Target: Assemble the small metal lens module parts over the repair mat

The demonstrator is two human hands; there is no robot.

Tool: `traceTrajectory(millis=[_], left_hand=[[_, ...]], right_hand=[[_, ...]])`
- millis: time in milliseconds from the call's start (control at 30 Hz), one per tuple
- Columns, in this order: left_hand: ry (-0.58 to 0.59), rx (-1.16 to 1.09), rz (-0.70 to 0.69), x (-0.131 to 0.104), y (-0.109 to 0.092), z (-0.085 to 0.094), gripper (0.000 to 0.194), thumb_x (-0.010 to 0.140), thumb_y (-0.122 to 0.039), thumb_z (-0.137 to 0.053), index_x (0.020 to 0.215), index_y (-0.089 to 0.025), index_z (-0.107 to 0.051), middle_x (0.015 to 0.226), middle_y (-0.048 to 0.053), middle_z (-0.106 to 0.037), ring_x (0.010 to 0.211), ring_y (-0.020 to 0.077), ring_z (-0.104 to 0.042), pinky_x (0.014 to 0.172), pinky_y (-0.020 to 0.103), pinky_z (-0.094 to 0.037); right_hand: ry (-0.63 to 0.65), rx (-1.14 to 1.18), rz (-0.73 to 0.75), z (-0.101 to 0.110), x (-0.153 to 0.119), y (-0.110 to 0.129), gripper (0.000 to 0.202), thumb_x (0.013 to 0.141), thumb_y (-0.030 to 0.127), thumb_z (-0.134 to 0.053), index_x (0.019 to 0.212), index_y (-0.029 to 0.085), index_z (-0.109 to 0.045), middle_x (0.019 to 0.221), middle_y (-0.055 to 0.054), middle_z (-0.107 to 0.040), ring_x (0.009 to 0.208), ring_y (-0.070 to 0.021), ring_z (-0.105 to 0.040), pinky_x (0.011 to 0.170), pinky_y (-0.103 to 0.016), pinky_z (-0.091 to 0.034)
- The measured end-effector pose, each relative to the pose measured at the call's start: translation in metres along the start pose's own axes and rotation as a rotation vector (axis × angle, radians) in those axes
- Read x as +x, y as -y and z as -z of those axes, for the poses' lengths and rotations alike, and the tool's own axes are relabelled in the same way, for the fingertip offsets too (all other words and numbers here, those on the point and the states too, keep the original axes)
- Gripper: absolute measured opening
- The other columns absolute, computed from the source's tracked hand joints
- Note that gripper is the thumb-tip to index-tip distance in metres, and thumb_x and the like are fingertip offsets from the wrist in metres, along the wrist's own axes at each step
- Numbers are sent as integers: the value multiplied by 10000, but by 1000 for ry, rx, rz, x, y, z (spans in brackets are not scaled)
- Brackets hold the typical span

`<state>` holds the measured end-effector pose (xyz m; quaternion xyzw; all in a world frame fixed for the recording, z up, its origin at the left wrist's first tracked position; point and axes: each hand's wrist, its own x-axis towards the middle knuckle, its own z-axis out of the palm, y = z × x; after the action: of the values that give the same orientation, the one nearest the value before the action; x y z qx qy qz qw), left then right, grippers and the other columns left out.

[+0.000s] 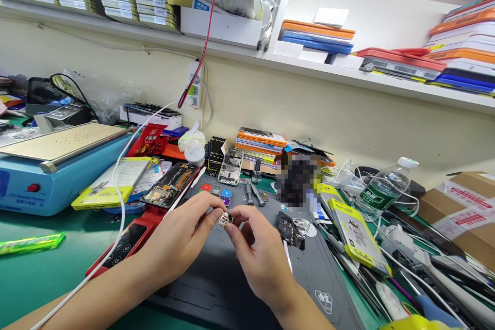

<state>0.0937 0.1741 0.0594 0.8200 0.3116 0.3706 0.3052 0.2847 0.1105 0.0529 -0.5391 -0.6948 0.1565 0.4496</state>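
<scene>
A small metallic part (224, 219) is pinched between my two hands above the dark grey work mat (209, 278). My left hand (185, 229) grips it from the left with thumb and forefinger. From the right, my right hand (257, 247) holds its other side, fingers curled. Behind my left hand lies an opened phone (170, 184) with its inside showing. Another opened phone frame (231, 166) leans near the back of the mat. Right of my right hand, a black part (290, 229) rests on the mat.
A blue machine (58, 180) stands at the left, beside yellow battery boxes (112, 185). A red device (127, 242) lies under my left forearm. A water bottle (384, 188), tools and cables crowd the right. A white cable (122, 206) hangs across the left.
</scene>
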Motion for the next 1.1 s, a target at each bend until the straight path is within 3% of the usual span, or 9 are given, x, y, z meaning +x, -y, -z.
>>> traceTrajectory(millis=[1100], left_hand=[[4,-3,1,1,1,-1,200,1123,-359,-410,1122,-311,-604,1085,-23,-656,1015,164,-631,885,295,-465]], right_hand=[[10,5,-8,-1,1,-2,150,1047,332,-596,1177,279,-649,927,25,-691,652,-135,-580,630,-278,-450]])
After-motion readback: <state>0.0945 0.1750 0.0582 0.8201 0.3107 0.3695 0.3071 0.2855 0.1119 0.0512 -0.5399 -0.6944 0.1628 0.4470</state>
